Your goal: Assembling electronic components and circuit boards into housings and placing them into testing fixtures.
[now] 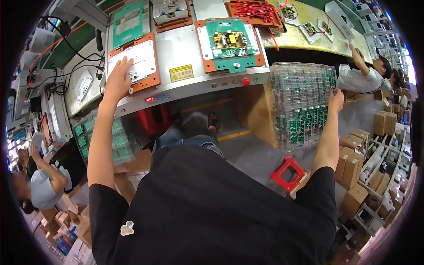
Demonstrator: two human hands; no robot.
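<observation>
My left hand point(118, 80) rests with its fingers stretched over a white fixture plate point(143, 55) in an orange frame, at the bench's left. At the right, my right hand point(336, 101) is closed at the side edge of a stack of clear plastic trays point(304, 79). What its fingertips pinch there is too small to make out. Green circuit boards point(304, 123) stand in rows in the tray's near part. Between my hands, a second fixture point(236, 65) with a green plate carries a populated circuit board point(230, 39) with yellow and black parts.
A red button point(246, 81) sits on the bench front. Red cables point(256, 12) fill an orange tray behind. More boards in clear trays point(115, 143) stand low at the left. A red stool point(288, 173) is on the floor. Co-workers sit left point(46, 185) and right point(362, 77).
</observation>
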